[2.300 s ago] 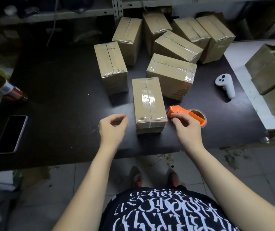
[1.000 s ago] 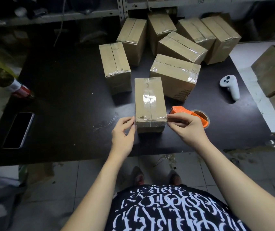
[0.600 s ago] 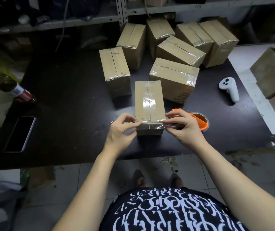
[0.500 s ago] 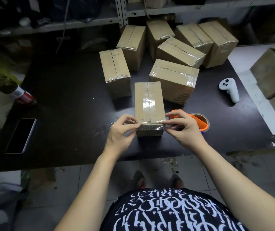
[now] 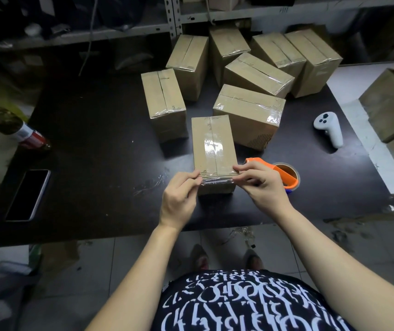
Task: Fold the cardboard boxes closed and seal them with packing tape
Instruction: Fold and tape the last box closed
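A dark table (image 5: 90, 130) serves as a packing bench. A cluster of sealed boxes (image 5: 248, 113) crowds its far edge, pushed back, it seems, to leave working room at the front. On a white surface (image 5: 358, 130) off the table's right edge, more boxes (image 5: 392, 108), apparently with loose flaps, wait within reach.

The box (image 5: 212, 142) being worked stands near the middle of the table's near edge. Its long side runs away from the person, and a band of clear tape lies along its top seam. The left hand (image 5: 179, 197) pinches one end of a strip of tape (image 5: 216, 180) at the box's near left corner. The right hand (image 5: 261, 185) pinches the other end at the near right corner. Held so, the strip is stretched across the near top edge, probably to cap the long band and bind the flaps where they would lift first.

The orange tape dispenser (image 5: 284, 174) lies just beside the box on its right, partly behind the right hand, where that hand can reach it. A phone (image 5: 27, 194) lies near the table's near left corner and a white controller (image 5: 328, 127) toward its right edge, both well apart from the work.
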